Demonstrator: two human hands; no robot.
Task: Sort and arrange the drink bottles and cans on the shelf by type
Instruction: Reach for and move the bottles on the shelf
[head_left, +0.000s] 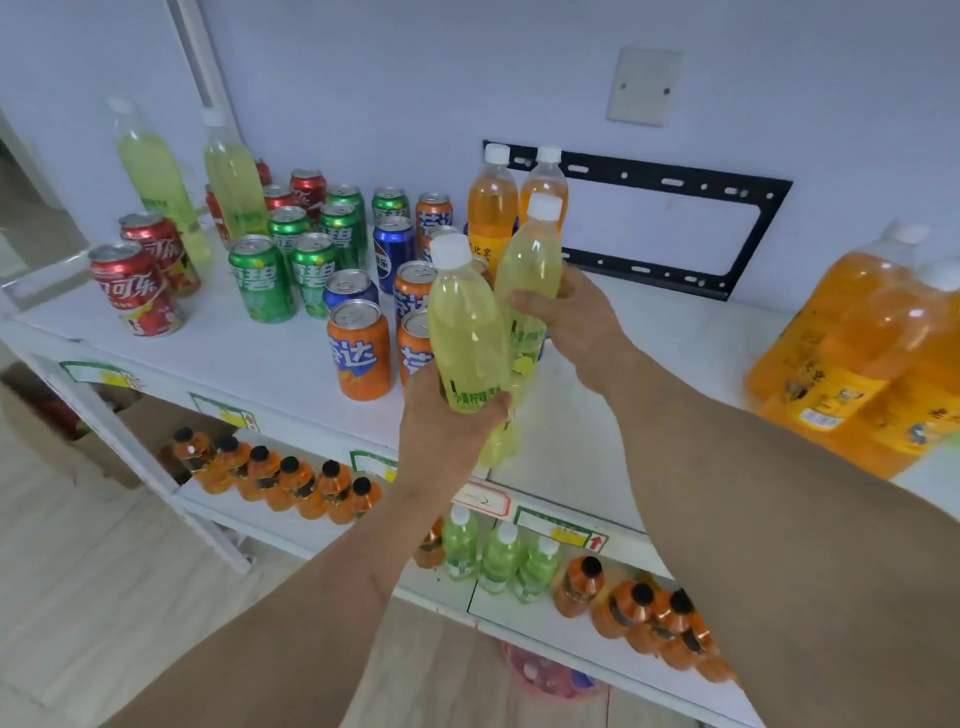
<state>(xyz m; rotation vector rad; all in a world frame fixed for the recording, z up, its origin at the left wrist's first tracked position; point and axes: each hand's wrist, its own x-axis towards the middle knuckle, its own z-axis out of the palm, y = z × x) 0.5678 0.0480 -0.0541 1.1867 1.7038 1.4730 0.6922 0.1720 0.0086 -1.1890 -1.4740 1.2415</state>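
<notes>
Above white shelf (234, 358): hands each grasping smooth clear-plastic lemon bottle, white-capped.

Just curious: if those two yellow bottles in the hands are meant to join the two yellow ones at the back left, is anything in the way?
Yes. Between the held bottles and the back-left yellow bottles stand the orange cans, blue cans and green cans.

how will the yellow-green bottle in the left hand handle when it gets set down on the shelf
The yellow-green bottle looks nearly full, so probably heavy for its size. It is tall and slim, so likely tippy if nudged. The left hand grips low; smooth plastic may be slippery.
</notes>
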